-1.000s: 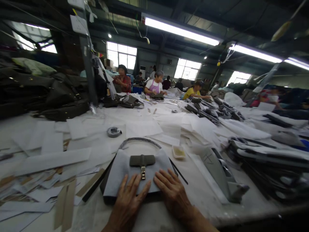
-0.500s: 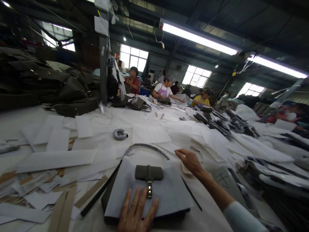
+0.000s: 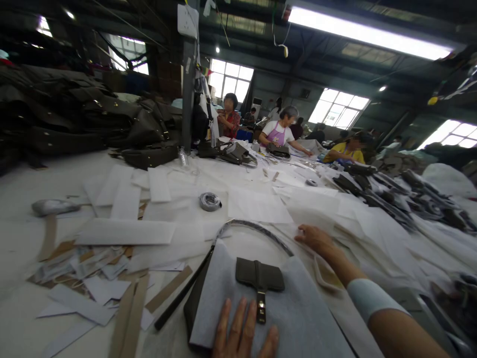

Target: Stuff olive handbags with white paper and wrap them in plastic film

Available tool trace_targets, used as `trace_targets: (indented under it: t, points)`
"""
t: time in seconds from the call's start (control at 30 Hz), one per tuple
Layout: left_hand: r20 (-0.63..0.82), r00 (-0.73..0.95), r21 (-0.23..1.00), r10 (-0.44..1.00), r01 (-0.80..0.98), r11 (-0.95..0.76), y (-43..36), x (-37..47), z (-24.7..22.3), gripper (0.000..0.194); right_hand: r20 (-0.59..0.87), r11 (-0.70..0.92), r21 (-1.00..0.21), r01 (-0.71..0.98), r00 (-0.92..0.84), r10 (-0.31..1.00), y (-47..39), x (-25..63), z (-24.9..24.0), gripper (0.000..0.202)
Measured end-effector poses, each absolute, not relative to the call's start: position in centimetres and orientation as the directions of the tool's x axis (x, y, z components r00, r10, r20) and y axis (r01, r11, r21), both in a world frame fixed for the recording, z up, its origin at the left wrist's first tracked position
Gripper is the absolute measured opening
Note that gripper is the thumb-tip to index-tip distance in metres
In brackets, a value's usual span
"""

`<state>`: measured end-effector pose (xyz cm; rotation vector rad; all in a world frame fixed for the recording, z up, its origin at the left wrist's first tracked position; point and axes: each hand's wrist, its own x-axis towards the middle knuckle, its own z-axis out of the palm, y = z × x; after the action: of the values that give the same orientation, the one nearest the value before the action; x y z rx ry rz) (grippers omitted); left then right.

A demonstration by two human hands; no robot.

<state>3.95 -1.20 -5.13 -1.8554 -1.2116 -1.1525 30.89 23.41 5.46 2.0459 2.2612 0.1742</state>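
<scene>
A dark olive handbag (image 3: 197, 293) lies in front of me, its front covered by a pale grey-white protective sheet (image 3: 298, 318). The bag's flap tab (image 3: 260, 275) with a gold-coloured clasp (image 3: 261, 306) lies on top of that sheet. The arched handle (image 3: 257, 223) is wrapped in clear film. My left hand (image 3: 244, 333) rests flat on the sheet below the clasp, fingers spread. Beyond the bag's right side my right hand (image 3: 316, 239) reaches over white sheets (image 3: 335, 219), fingers loosely apart; whether they touch a sheet is unclear.
A small tray (image 3: 328, 274) sits under my right forearm. A wrapped coil (image 3: 210, 201) lies behind the bag. Paper and card scraps (image 3: 93, 278) cover the left side. Dark bags (image 3: 74, 119) are heaped at back left, more bags (image 3: 376, 184) at right. Several people work beyond.
The view has swung right and closer, so the bag sits lower right in the picture. My right hand has reached farther over the white sheets. The left hand stays on the bag.
</scene>
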Motion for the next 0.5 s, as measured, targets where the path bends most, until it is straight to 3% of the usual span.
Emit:
trace_targets:
  t: [0.13, 0.27, 0.5]
  points:
    - [0.814, 0.304, -0.068, 0.495, 0.896, -0.439, -2.3, 3.1, -3.8, 0.039, 0.140, 0.065, 0.178, 0.982, -0.091, 0.986, 21.7, 30.5, 6.1, 0.025]
    - [0.710, 0.360, 0.001, 0.605, 0.859, -0.511, -3.3, 2.1, -1.9, 0.050, 0.258, 0.032, 0.156, 0.987, -0.072, 0.963, 17.3, 32.3, 8.1, 0.031]
    - [0.619, 0.439, 0.105, 0.651, 0.776, -0.622, -3.0, 1.3, -1.0, 0.068, 0.340, -0.127, 0.118, 0.985, 0.080, 0.937, 0.3, 42.7, 11.0, 0.029]
